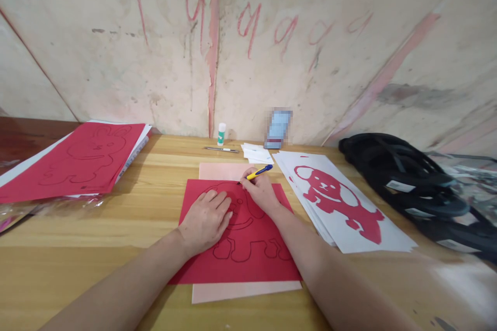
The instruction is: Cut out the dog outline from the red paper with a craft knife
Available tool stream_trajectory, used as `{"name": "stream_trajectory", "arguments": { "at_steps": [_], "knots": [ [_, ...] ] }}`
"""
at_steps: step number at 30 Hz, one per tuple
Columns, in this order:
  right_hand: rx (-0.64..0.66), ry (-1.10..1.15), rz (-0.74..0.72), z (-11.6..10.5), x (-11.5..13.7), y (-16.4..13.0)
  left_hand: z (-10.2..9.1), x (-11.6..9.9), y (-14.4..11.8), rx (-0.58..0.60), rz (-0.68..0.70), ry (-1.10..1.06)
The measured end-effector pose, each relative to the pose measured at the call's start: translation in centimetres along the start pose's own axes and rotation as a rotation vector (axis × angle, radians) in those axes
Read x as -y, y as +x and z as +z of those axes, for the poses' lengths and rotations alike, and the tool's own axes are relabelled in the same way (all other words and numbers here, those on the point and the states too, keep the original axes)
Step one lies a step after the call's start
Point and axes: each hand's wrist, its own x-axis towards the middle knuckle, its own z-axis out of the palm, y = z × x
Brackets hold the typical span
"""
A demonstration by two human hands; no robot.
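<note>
In the middle of the table lies a red sheet of paper (254,269) with a dog outlined on it in dark lines. My left hand (205,220) rests flat on its left half, fingers stretched and holding nothing, covering part of the outline. My right hand (259,189) grips a slim yellow-and-blue pen (256,172), whose dark tip meets the paper near the top of the dog's head. Under the red sheet is a pale pink board (233,294), showing at the front and back.
To the left sits a stack topped by a red sheet with a drawn animal (97,152). Toward the wall are a glue stick (221,134), another pen (221,150), white paper scraps (257,153) and a blurred phone (278,129). White sheets with a red dog cutout (330,189) and black objects (404,181) lie right.
</note>
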Motion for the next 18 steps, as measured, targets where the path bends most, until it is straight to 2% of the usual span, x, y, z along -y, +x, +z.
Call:
{"name": "stream_trajectory", "arguments": {
  "at_steps": [8,18],
  "knots": [
    [-0.003,0.004,-0.006,0.16,-0.33,0.05,-0.13,-0.21,0.06,0.083,0.0,-0.043],
    [0.023,-0.012,-0.018,0.1,-0.11,0.09,-0.25,-0.24,0.13,0.105,-0.004,-0.044]
  ]
}}
